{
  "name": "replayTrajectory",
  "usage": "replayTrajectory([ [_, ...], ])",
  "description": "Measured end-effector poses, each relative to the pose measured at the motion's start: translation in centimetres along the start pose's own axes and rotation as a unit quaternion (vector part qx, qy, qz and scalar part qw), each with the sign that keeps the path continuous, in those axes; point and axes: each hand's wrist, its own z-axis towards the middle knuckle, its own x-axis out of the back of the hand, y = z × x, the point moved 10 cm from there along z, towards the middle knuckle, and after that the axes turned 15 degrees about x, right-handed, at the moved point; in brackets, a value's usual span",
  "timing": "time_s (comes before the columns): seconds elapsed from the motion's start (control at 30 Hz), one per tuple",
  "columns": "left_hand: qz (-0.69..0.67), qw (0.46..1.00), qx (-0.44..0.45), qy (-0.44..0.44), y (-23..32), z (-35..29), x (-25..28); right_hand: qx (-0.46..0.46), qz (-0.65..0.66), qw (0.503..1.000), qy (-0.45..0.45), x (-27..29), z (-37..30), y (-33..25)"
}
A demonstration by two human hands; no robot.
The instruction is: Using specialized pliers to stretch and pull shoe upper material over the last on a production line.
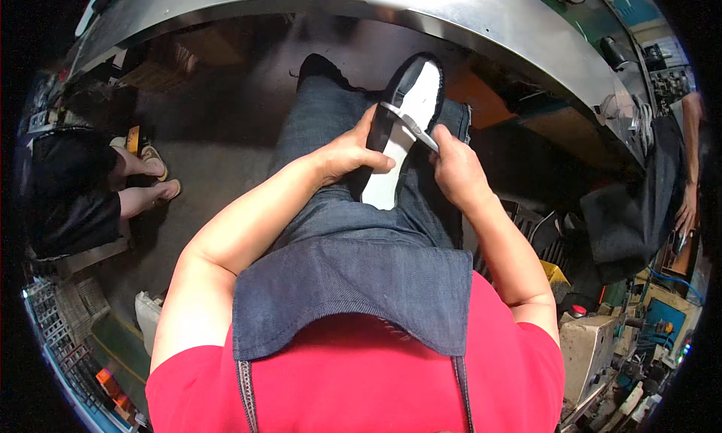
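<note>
Over my denim-covered lap (314,128): black shoe (396,145), white underside up, grey tool (411,124) across it. My left hand (347,156) is half-curled round the shoe's side, thumb on the white; my right hand (460,171) is closed on the tool's lower right end. Metal bench (466,15) ahead.

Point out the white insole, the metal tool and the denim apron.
White insole (398,145): head view, on its midsection.
Metal tool (410,122): head view, on its shaft.
Denim apron (353,279): head view, on its bib.
</note>
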Motion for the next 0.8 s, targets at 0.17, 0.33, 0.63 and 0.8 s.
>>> replayTrajectory([
  [0.17, -0.157, 0.985, -0.032, -0.071, 0.3, -0.2, 0.1, -0.049, 0.143, 0.988, 0.042, 0.7, -1.8, -1.7],
  [0.33, -0.194, 0.981, 0.001, -0.027, -2.1, 1.7, 1.0, -0.117, 0.013, 0.986, -0.118, 0.4, -3.8, -1.1],
  [0.63, -0.052, 0.998, 0.037, 0.005, -2.0, 1.9, -0.5, -0.073, 0.21, 0.97, 0.095, 1.1, -7.9, 0.6],
  [0.8, -0.006, 0.998, -0.003, -0.065, 4.5, 1.0, -5.4, -0.201, 0.41, 0.84, 0.293, 4.6, -17.3, 3.1],
])
